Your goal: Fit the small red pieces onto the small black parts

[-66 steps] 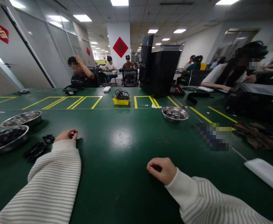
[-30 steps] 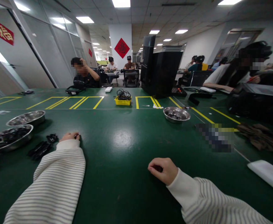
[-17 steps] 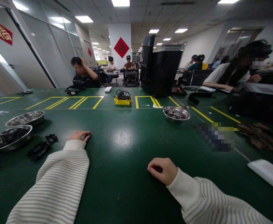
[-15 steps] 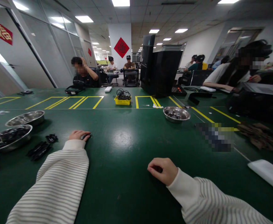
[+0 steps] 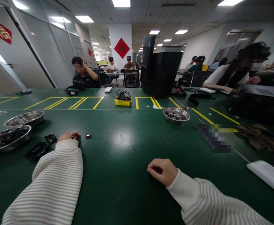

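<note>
My left hand [image 5: 67,136] rests low over the table at left, back of the hand towards me, its fingers reaching right. Small red spots show at its fingertips; whether these are nails or a part is unclear. A little right of the fingers, apart from them, lies a small red and silvery piece [image 5: 88,135]. Black parts [image 5: 38,151] lie left of that hand, with a smaller black part [image 5: 51,138] just beside it. My right hand [image 5: 163,172] lies on the table at centre right, loosely curled into a fist around a dark hollow, nothing visible in it.
Two steel bowls [image 5: 24,118] stand far left, the nearer filled with black parts. Another steel bowl [image 5: 176,115] holds small parts. A yellow tray [image 5: 122,102] holds black cables. Black cabinets [image 5: 166,73] stand behind. A white slab [image 5: 268,176] and brown cloth [image 5: 261,136] lie right. Co-workers sit around.
My left hand has let go of the small dark-looking piece and drawn back left, leaving it on the table. My right hand stays where it was.
</note>
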### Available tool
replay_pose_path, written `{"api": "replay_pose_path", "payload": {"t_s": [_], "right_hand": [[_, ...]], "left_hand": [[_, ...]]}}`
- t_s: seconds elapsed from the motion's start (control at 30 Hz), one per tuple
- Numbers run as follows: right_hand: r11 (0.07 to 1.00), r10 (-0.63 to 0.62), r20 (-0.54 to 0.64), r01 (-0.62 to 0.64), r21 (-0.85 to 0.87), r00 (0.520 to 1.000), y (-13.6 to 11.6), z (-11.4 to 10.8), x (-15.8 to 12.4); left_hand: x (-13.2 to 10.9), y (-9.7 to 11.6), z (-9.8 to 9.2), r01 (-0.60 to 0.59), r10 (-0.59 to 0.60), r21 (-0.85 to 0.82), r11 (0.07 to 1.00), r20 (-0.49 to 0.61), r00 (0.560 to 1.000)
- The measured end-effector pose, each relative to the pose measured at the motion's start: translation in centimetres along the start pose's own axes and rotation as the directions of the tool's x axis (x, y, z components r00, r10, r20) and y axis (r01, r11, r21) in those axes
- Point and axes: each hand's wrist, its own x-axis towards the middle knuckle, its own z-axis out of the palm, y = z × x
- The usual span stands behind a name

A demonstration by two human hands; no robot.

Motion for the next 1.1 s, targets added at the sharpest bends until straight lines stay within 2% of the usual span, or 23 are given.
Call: {"api": "replay_pose_path", "payload": {"t_s": [0.1, 0.2, 0.27, 0.3, 0.33, 0.4, 0.47, 0.53, 0.57, 0.63, 0.7, 0.97, 1.03, 1.1], "right_hand": [[1.000, -0.003, 0.004, 0.003, 0.001, 1.000, 0.0, 0.0, 0.0], [1.000, -0.005, -0.002, 0.005, 0.010, 1.000, -0.1, 0.0, -0.1], [1.000, -0.002, -0.013, 0.003, 0.025, 1.000, -0.1, 0.0, -0.1], [0.999, 0.000, -0.026, 0.001, 0.034, 1.000, -0.1, 0.0, -0.1], [0.999, 0.001, -0.048, 0.001, 0.041, 0.999, -0.1, 0.0, -0.1], [0.998, 0.020, -0.130, -0.013, 0.055, 0.991, -0.1, -0.2, -0.1], [0.996, 0.068, -0.225, -0.054, 0.070, 0.972, 0.0, -0.5, 0.0], [0.988, 0.139, -0.289, -0.113, 0.104, 0.947, 0.3, -0.7, 0.0], [0.981, 0.177, -0.317, -0.143, 0.128, 0.932, 0.4, -0.8, 0.0], [0.965, 0.242, -0.350, -0.188, 0.182, 0.905, 0.8, -0.8, 0.1], [0.955, 0.269, -0.348, -0.203, 0.214, 0.898, 1.2, -0.8, 0.1], [0.955, 0.264, -0.323, -0.198, 0.222, 0.909, 1.0, -0.7, 0.2], [0.953, 0.269, -0.321, -0.202, 0.225, 0.908, 0.8, -0.7, 0.1], [0.952, 0.271, -0.321, -0.204, 0.227, 0.907, 0.8, -0.7, 0.1]], "left_hand": [[-0.8, 1.2, -0.5, 0.039, -0.038, 0.014, 0.999, -0.043, 0.998], [-2.1, 3.5, -0.7, -0.004, -0.010, -0.073, 0.997, -0.191, 0.981], [-3.6, 6.0, -0.4, -0.122, 0.080, -0.143, 0.982, -0.273, 0.959], [-4.6, 7.5, -0.1, -0.192, 0.142, -0.163, 0.968, -0.278, 0.950], [-5.7, 9.2, 0.3, -0.332, 0.269, -0.206, 0.920, -0.283, 0.921], [-8.4, 12.8, 1.3, -0.589, 0.507, -0.280, 0.758, -0.313, 0.803], [-11.3, 16.4, 2.3, -0.769, 0.696, -0.335, 0.544, -0.332, 0.636], [-13.9, 19.3, 3.0, -0.835, 0.792, -0.380, 0.396, -0.319, 0.521], [-14.9, 20.3, 3.1, -0.845, 0.816, -0.399, 0.356, -0.309, 0.489], [-16.3, 21.6, 3.3, -0.837, 0.839, -0.432, 0.336, -0.268, 0.474], [-16.9, 22.0, 3.4, -0.820, 0.845, -0.454, 0.348, -0.228, 0.485], [-16.6, 21.8, 3.9, -0.791, 0.850, -0.465, 0.397, -0.138, 0.508], [-15.6, 21.1, 3.7, -0.790, 0.839, -0.440, 0.427, -0.132, 0.528], [-13.7, 19.6, 3.2, -0.783, 0.798, -0.363, 0.505, -0.149, 0.584]]}}
